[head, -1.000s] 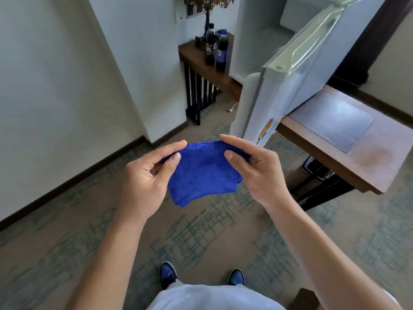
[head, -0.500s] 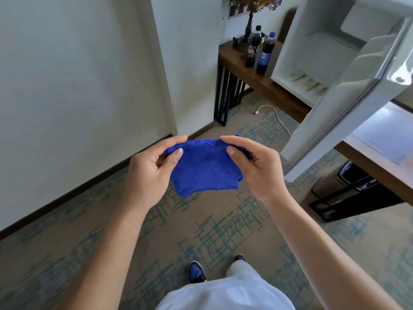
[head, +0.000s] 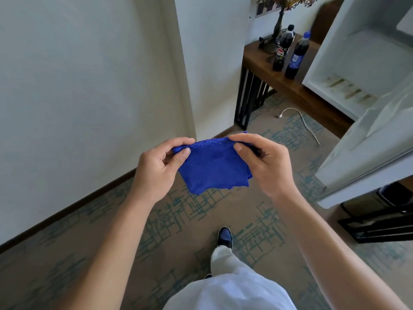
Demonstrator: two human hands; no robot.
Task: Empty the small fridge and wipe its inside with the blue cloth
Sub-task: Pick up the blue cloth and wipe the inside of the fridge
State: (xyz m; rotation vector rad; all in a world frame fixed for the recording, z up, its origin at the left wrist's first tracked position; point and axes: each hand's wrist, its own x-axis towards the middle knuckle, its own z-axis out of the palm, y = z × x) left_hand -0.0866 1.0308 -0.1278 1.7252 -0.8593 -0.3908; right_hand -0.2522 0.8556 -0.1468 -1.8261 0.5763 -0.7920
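A folded blue cloth (head: pixel 213 166) hangs in front of me at chest height. My left hand (head: pixel 159 168) pinches its upper left corner and my right hand (head: pixel 266 163) pinches its upper right edge. The small white fridge (head: pixel 366 61) stands open at the upper right on a wooden table (head: pixel 297 90); its inside looks bare, with stains on the floor of the compartment. The fridge door (head: pixel 368 148) swings out toward me on the right. Two dark drink bottles (head: pixel 288 52) stand on the table left of the fridge.
A lamp base (head: pixel 273 34) stands behind the bottles. A white cord (head: pixel 304 121) lies on the patterned carpet below the table. A wall corner (head: pixel 190 86) juts out at centre left. A black bin (head: pixel 393 195) sits under the table at the right.
I have stepped left and toward the fridge, so its open compartment is more in view. Both hands keep hold of the cloth, fingers curled tighter on its top edge.
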